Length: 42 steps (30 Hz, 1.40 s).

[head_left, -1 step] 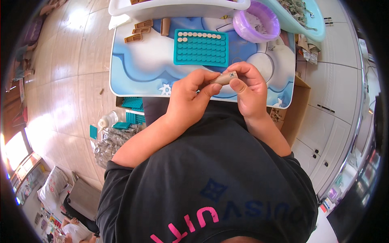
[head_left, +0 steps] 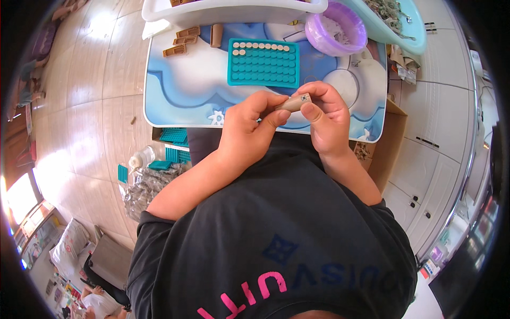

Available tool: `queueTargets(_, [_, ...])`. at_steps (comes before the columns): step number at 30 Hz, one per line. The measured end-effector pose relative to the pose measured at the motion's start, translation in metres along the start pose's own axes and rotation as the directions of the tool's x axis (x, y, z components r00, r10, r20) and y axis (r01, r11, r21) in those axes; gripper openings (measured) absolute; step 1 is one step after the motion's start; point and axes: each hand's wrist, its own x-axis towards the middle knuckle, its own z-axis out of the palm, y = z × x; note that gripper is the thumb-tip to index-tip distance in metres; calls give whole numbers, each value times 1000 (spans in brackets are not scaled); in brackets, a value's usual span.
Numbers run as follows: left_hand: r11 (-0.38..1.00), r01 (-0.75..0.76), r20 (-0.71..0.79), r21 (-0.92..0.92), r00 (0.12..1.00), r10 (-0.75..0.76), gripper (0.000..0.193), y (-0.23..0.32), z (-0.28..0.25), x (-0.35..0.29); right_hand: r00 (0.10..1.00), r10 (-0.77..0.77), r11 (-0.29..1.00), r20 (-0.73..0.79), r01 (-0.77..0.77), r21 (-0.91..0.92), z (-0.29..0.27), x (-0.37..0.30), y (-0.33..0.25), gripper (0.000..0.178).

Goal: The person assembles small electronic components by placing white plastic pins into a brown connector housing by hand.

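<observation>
Just over the table's near edge, my left hand (head_left: 249,125) and my right hand (head_left: 330,118) come together on a small brown curved casing (head_left: 295,102). Thumb and fingers of my left hand pinch its left end. My right hand grips the right end, where a dark round spot shows. What lies on the casing's underside is hidden. Beyond my hands, a teal tray (head_left: 264,72) of round cups lies flat on the table. Pale discs (head_left: 261,47) line its far row, with two more at the left of the second row.
Several brown casings (head_left: 180,40) lie at the table's far left. A white bin (head_left: 234,15), a purple basket (head_left: 340,48) and a pale blue tub (head_left: 415,40) stand along the back. Teal trays (head_left: 172,136) and a bag of parts (head_left: 149,186) sit lower left; a cardboard box (head_left: 390,143) right.
</observation>
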Motion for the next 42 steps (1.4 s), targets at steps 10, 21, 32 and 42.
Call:
queueTargets(10, [766,527,294,-368,848,-442,25,2,-10,18,972,230,965,-47,-234,-117,-11,3,9,19])
queueTargets(21, [421,652,503,-631,757,-417,35,-12,-19,24,966,-200,716,-162,31,-698,-49,51,-38,15])
queueTargets(32, [611,598,382,-519,802,-460,25,-1,-20,26,998,55,-121,-1,5,-993,-73,164,-53,22])
queueTargets(42, [595,562,318,-574,823,-470,28,-7,-23,25,979,-156,312,-132,-78,-947,-66,138,-58,20])
